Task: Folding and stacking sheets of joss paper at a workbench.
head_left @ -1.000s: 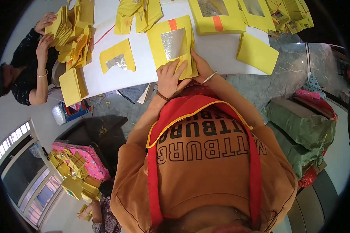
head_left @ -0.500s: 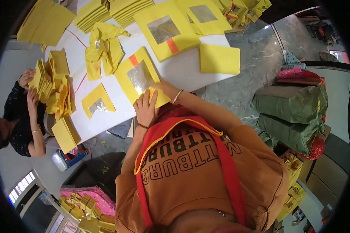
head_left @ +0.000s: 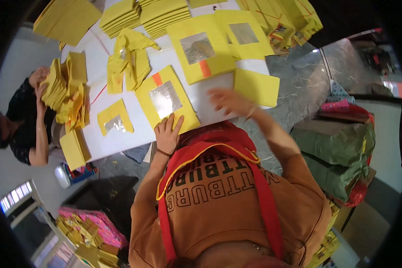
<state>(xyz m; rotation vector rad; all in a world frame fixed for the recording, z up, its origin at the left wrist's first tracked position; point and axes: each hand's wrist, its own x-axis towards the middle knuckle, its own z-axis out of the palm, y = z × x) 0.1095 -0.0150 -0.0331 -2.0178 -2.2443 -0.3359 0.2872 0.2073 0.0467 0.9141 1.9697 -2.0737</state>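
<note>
My left hand (head_left: 168, 135) lies with fingers stretched flat on the near edge of a yellow paper sheet (head_left: 165, 99), which has a silver foil square and an orange strip. Whether more sheets lie under it, I cannot tell. Right of it, my right hand (head_left: 231, 102) is lifted over the white table (head_left: 210, 117), slightly blurred, fingers apart and nothing visible in them. Close to that hand lies a plain yellow paper stack (head_left: 258, 87). Beyond is a thick pile of foil-marked yellow paper (head_left: 178, 38). A smaller yellow piece with foil (head_left: 115, 118) lies to the left.
Crumpled yellow paper (head_left: 128, 60) and folded yellow stacks (head_left: 165, 20) occupy the table's far side. At the left, a co-worker's hands (head_left: 40, 82) hold a fanned yellow paper bundle (head_left: 56, 89). Green wrapped bundles (head_left: 330, 143) stand on the right, beyond the table.
My right hand has left the foil-marked sheet and moved right, toward the plain yellow stack. My left hand stays on the sheet. The whole view has shifted slightly.
</note>
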